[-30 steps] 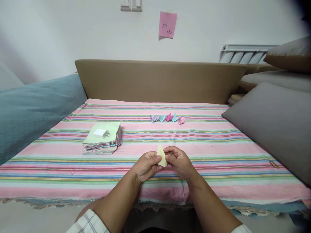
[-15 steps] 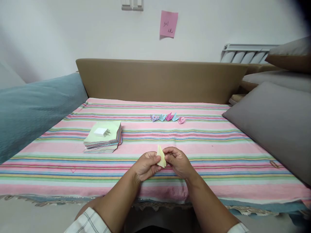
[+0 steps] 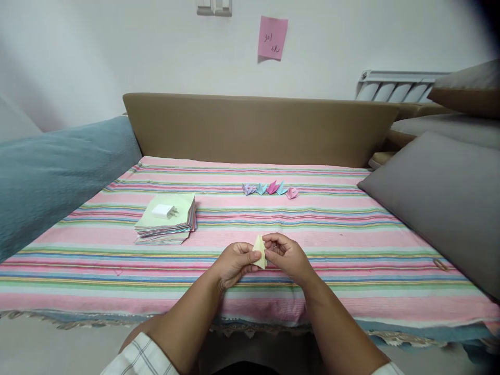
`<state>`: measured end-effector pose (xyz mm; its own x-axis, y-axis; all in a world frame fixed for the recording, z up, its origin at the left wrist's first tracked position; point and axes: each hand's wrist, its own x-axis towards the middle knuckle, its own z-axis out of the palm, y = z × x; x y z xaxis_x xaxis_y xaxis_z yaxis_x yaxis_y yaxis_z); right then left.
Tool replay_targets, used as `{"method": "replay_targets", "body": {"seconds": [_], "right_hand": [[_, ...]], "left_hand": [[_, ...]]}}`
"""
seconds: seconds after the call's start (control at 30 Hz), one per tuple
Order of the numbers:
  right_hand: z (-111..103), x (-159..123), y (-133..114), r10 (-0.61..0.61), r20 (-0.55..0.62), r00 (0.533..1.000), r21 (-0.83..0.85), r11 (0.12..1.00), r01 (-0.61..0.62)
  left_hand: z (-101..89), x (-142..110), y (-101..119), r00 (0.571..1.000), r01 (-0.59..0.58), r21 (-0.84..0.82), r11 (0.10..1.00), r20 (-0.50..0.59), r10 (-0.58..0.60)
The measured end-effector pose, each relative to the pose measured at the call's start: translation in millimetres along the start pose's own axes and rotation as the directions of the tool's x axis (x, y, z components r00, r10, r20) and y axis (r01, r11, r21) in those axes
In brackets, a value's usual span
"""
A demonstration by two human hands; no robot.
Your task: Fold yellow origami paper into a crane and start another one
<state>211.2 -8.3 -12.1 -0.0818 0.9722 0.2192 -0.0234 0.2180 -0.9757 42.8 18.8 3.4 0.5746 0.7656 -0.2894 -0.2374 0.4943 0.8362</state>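
A small folded piece of pale yellow paper [image 3: 259, 252], pointed at the top, is held over the striped cloth. My left hand [image 3: 236, 264] pinches it from the left, thumb across its front. From the right, my right hand [image 3: 287, 259] grips its edge between thumb and fingers. The fingers partly cover the lower right side of the paper. Farther back, several folded paper cranes [image 3: 272, 187] in purple, blue and pink lie in a row.
On the left, a stack of square paper [image 3: 183, 221] bears a white charger plug [image 3: 164, 211]. A teal cushion [image 3: 70, 172] borders the cloth [image 3: 332, 245] at left, grey pillows [image 3: 437, 192] at right. A brown backrest [image 3: 258, 130] stands behind. A small brown loop [image 3: 440, 264] lies near the right pillow.
The yellow paper has tilted slightly, its tip shifting a little to the right. My right hand has risen slightly. Both hands keep their hold.
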Motion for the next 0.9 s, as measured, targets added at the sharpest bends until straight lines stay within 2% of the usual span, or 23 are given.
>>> {"method": "replay_targets", "body": {"seconds": [0.07,0.13,0.23,0.33,0.53,0.7,0.9], "right_hand": [[-1.4,-1.0,-0.3,-0.028,-0.008,1.000,-0.067,0.997,0.027],[-3.4,-1.4,-3.1,-0.108,0.001,0.994,-0.174,0.979,0.106],[-6.9,-1.2,-9.1,-0.228,0.068,0.971,-0.330,0.914,0.237],[-9.7,-0.8,-12.3,-0.288,0.107,0.952,-0.401,0.863,0.306],[-11.3,-1.0,-8.3,-0.354,0.070,0.933,-0.479,0.808,0.342],[-11.1,-0.7,-10.9,-0.373,0.041,0.927,-0.497,0.797,0.343],[-13.1,-0.5,-16.0,-0.311,0.125,0.942,-0.462,0.822,0.333]], "left_hand": [[0.2,0.0,0.0,1.000,0.000,0.022,1.000,-0.016,0.000],[-0.2,0.2,-0.1,1.000,0.004,0.041,0.999,-0.017,-0.003],[-1.7,0.5,-1.0,1.000,0.008,0.063,0.998,-0.002,-0.008],[-2.7,0.6,-2.0,1.000,0.014,0.071,0.997,-0.003,-0.014],[-1.0,-0.4,-1.9,0.999,0.029,0.055,0.998,-0.028,-0.028],[0.0,-1.5,-1.3,0.999,0.036,0.073,0.997,-0.038,-0.034],[-1.0,-2.1,-2.3,0.999,0.024,0.123,0.992,-0.026,-0.021]]}}
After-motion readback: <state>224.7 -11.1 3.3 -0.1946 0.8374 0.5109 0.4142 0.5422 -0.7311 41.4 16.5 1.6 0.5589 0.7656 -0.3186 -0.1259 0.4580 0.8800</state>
